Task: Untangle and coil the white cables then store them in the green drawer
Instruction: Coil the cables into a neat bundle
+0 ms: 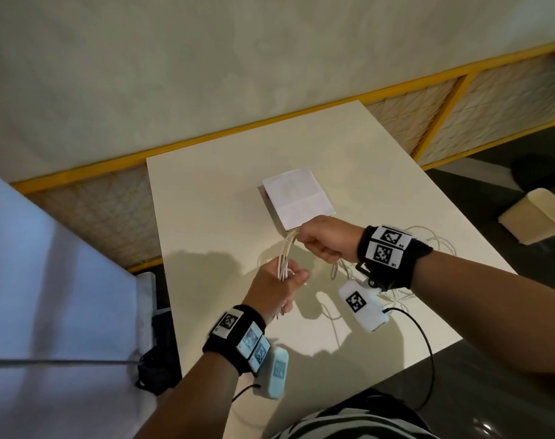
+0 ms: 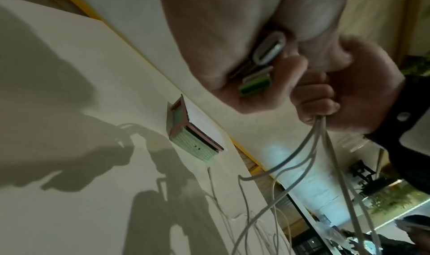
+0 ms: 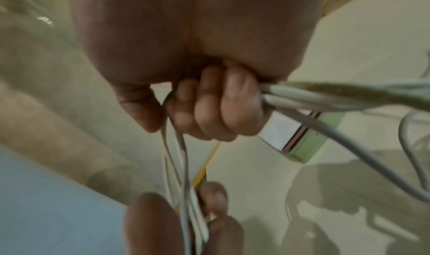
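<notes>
Thin white cables (image 1: 284, 258) between 2 fists

Smooth matt bench (image 1: 206, 198); white cables (image 1: 284, 261) look plastic-sheathed (slightly glossy); ribbed green drawer (image 2: 200, 146), probably plastic, under paper (image 1: 298, 198).

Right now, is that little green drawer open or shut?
Shut: in the left wrist view the green drawer front sits flush in its pink frame, paper on top.

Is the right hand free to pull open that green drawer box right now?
Probably not yet. The right hand sits just beside the green drawer, but its fingers are curled round the white cables, which the left hand also grips.
</notes>
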`<state>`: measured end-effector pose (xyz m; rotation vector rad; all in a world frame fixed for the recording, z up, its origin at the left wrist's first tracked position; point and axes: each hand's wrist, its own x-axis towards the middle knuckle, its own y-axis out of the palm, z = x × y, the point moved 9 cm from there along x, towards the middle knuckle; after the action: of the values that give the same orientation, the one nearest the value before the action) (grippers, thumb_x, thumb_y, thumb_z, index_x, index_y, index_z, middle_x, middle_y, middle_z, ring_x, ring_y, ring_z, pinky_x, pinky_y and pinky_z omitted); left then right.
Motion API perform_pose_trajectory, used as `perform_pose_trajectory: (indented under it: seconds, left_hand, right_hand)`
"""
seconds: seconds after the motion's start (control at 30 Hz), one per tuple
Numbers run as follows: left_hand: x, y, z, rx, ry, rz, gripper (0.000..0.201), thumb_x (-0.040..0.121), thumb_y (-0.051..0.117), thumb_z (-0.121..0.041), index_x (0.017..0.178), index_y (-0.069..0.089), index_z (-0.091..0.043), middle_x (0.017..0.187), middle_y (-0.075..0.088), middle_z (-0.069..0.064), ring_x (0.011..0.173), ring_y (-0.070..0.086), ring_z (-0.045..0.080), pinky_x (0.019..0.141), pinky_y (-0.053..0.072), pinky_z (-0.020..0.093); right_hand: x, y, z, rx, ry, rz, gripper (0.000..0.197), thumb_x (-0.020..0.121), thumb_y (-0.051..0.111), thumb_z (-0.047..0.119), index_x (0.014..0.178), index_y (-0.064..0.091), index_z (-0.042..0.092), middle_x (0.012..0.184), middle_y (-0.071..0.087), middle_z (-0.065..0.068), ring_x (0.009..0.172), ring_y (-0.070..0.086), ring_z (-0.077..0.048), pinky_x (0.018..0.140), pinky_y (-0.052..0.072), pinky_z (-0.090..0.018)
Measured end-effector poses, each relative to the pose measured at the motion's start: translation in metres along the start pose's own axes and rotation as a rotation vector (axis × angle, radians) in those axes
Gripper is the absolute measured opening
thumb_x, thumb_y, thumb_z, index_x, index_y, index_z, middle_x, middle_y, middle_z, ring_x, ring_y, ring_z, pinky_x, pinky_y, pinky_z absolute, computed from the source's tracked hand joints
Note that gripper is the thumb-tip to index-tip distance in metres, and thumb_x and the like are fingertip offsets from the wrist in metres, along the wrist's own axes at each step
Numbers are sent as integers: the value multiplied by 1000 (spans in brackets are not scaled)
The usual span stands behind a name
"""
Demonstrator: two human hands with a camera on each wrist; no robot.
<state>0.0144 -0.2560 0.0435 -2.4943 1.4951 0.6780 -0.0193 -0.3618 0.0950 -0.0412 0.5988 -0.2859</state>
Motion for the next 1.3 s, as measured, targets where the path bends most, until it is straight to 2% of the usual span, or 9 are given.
perform_pose_trajectory:
  seconds: [0.17, 0.47, 0.57, 0.67, 0.83, 0.9, 1.03, 1.2, 1.3]
  left_hand:
    - [0, 10, -4, -155, 20, 40, 43, 60, 81, -10, 95, 55, -14, 62, 45, 0, 39, 34, 12, 38, 30, 20]
    - [2, -1, -15, 51, 100, -62, 27, 66, 85, -12, 81, 63, -17, 61, 59, 4, 37, 39, 14, 41, 34, 22]
    - [4, -2, -12, 65, 74, -53, 29, 59, 86, -20, 76, 66, -8, 51, 50, 11, 36, 38, 18, 46, 35, 25]
    - [4, -3, -14, 107, 63, -43, 24, 65, 83, -12, 73, 62, -6, 50, 47, 5, 37, 37, 17, 43, 33, 23]
    - [8, -10, -15, 255, 86, -147, 25, 66, 68, -16, 73, 55, 5, 53, 44, 6, 45, 41, 21, 48, 37, 31]
    - [8, -10, -14, 303, 67, -156, 21, 69, 63, -20, 66, 56, 0, 52, 46, 9, 47, 44, 22, 48, 42, 33]
    - [8, -6, -10, 289, 35, -100, 25, 81, 62, -17, 58, 59, -8, 46, 46, 11, 44, 44, 25, 49, 41, 27]
    - [9, -1, -17, 378, 120, -72, 38, 92, 57, -24, 55, 57, -16, 54, 54, 4, 41, 46, 6, 48, 37, 11]
    - [9, -1, -17, 348, 133, -75, 38, 93, 56, -27, 58, 52, -12, 58, 53, 8, 42, 45, 8, 47, 37, 11]
  right_hand:
    - [3, 17, -5, 389, 6, 6, 41, 95, 42, 32, 57, 33, 19, 47, 24, 4, 39, 20, -11, 39, 22, -21]
    - [7, 37, -3, 675, -114, 90, 42, 100, 33, 30, 68, 50, 9, 61, 61, -7, 54, 55, -19, 58, 46, -28]
    - [6, 41, -3, 731, -123, 147, 43, 99, 31, 29, 71, 56, 8, 69, 65, -8, 61, 60, -18, 61, 50, -25]
    - [5, 45, -2, 741, -125, 197, 38, 96, 35, 29, 77, 59, 7, 75, 68, -7, 62, 62, -15, 58, 48, -25]
    - [8, 40, 1, 628, -189, 143, 31, 88, 42, 28, 81, 59, 4, 74, 68, -7, 57, 58, -16, 59, 48, -28]
    - [9, 32, 2, 528, -202, 64, 30, 88, 45, 27, 74, 61, 6, 70, 66, -7, 58, 55, -20, 63, 46, -30]
    - [8, 20, 4, 475, -160, -51, 35, 92, 45, 18, 60, 54, 6, 56, 51, -8, 54, 45, -23, 62, 41, -31]
    - [6, 20, 3, 638, -114, -86, 33, 94, 42, 15, 61, 40, 13, 42, 38, 7, 52, 23, -15, 55, 26, -26]
    - [7, 21, 4, 646, -111, -92, 35, 96, 41, 17, 61, 41, 13, 42, 37, 8, 53, 22, -13, 55, 26, -25]
